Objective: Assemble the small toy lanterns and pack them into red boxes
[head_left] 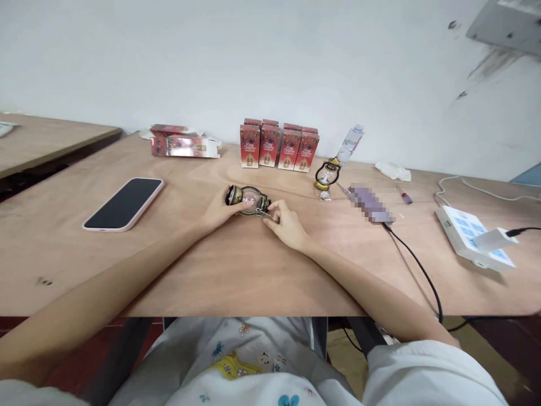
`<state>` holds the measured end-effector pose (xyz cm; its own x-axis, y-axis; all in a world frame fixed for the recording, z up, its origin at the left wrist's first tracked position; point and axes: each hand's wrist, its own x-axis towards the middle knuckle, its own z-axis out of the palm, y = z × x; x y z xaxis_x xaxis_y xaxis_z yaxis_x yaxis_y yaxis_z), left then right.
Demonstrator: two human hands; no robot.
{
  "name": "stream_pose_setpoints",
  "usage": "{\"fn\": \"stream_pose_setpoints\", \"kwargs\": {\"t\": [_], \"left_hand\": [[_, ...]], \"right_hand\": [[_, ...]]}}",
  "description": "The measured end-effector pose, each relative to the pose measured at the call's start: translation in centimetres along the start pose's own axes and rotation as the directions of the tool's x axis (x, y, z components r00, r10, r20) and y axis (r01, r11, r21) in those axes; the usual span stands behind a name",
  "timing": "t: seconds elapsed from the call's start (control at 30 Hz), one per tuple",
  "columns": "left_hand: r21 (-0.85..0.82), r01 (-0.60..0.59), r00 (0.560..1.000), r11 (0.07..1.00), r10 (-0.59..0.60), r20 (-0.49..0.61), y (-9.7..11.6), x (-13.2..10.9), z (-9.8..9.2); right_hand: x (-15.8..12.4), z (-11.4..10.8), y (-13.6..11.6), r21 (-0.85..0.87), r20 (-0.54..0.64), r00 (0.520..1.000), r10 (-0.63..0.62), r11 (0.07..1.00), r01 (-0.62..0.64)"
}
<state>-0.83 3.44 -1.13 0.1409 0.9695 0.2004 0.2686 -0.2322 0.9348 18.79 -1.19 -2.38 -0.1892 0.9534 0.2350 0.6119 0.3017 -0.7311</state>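
A small bronze-coloured lantern (253, 198) with a clear globe lies on its side above the table, its base toward the left. My left hand (220, 213) is wrapped round the base and globe, thumb along the front. At the lantern's top end, my right hand (286, 224) pinches a thin wire handle (265, 212) between thumb and fingers. A second lantern (327, 173) stands upright to the right, with a small whitish heap of thin pieces (324, 196) in front of it.
Several red printed boxes (267, 145) stand at the back; opened boxes (183, 145) lie to their left. A phone (124, 204) is at left. To the right are a bottle (350, 144), a blurred device (371, 203) on a cable, a screwdriver (406, 195), tissue (393, 171) and a power strip (471, 234).
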Motion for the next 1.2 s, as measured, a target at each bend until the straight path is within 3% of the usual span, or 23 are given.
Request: {"fn": "stream_pose_setpoints", "kwargs": {"t": [0.13, 0.4, 0.8, 1.1, 1.2], "left_hand": [[-0.004, -0.003, 1.0, 1.0, 0.003, 0.005, 0.1, 0.0, 0.0], [-0.036, 0.022, 1.0, 0.999, -0.022, 0.023, 0.2, 0.0, 0.0], [-0.208, 0.046, 0.998, 0.977, -0.054, -0.033, 0.4, 0.0, -0.1], [-0.192, 0.038, 0.997, 0.981, -0.049, -0.051, 0.2, 0.1, -0.1], [-0.187, 0.04, 0.997, 0.982, -0.053, -0.065, 0.3, 0.0, -0.1]], "right_hand": [[0.2, 0.0, 0.2, -0.033, -0.072, 0.996, 0.044, 0.998, -0.046], [0.3, -0.5, 0.1, -0.205, -0.048, 0.999, 0.019, 0.978, -0.029], [0.4, -0.9, 0.2, -0.19, -0.053, 0.998, 0.04, 0.981, -0.049], [0.3, -0.9, 0.0, -0.309, -0.024, 1.0, 0.018, 0.951, -0.025], [0.1, -1.0, -0.1, -0.263, -0.016, 1.0, 0.006, 0.965, -0.01]]}}
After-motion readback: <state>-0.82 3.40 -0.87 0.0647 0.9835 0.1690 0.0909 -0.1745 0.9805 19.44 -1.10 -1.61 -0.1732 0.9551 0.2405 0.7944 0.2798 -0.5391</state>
